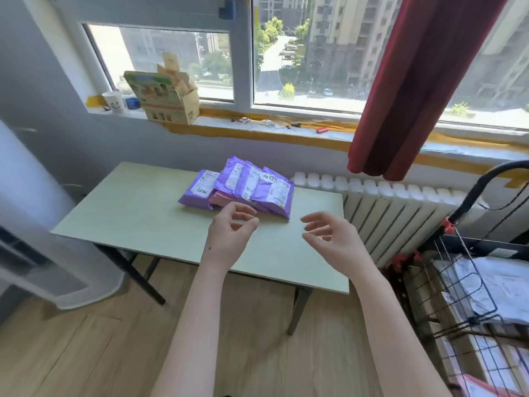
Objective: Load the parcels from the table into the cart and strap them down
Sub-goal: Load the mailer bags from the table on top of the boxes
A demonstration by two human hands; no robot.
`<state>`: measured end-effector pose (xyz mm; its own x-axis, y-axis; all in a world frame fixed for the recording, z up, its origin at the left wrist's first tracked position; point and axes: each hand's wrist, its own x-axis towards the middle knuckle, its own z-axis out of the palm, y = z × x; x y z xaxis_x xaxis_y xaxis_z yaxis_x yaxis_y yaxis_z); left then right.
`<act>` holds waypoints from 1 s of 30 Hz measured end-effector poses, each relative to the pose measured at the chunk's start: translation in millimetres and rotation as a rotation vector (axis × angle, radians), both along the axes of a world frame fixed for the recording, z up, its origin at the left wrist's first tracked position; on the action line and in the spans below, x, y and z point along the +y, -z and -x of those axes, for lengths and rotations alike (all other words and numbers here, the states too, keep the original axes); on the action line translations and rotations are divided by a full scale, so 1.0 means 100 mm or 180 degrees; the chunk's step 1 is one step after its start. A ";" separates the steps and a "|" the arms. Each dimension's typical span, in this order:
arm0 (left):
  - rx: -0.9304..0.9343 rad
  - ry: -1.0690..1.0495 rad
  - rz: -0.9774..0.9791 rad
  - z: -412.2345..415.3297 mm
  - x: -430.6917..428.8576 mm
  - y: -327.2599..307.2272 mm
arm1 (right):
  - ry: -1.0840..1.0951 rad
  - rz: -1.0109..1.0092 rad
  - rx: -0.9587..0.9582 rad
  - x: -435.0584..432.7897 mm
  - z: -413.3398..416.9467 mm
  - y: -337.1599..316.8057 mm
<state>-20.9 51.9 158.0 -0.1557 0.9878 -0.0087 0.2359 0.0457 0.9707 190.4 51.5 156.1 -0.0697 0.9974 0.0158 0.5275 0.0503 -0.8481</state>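
Note:
Several purple parcels [243,187] with white labels lie in an overlapping pile at the far middle of the pale table [137,216]; a pink parcel [221,199] peeks out beneath them. My left hand [232,233] hovers just in front of the pile, fingers loosely curled, holding nothing. My right hand [332,236] hovers to the right of it over the table, fingers relaxed and empty. The black wire cart [469,296] stands at the right edge, with white and pink parcels inside it.
A white radiator [386,213] runs behind the table's right end. A dark red curtain [415,90] hangs above it. On the windowsill stand an open cardboard box [169,96] and a white cup [114,101]. A white appliance [34,239] stands at the left.

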 end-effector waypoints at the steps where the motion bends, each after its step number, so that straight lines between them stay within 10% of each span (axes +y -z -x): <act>1: 0.0021 -0.0029 -0.0006 0.16 0.04 0.00 | -0.0016 -0.0008 0.0028 0.06 0.16 0.01; 30: 0.0301 -0.0545 0.0554 2.00 1.92 0.75 | -0.0473 0.0854 0.0406 2.27 2.18 0.91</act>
<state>-221.3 244.0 82.7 -0.3287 0.9318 -0.1537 0.2996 0.2573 0.9187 -27.6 278.7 65.5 -0.2291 0.9463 -0.2281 0.4197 -0.1154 -0.9003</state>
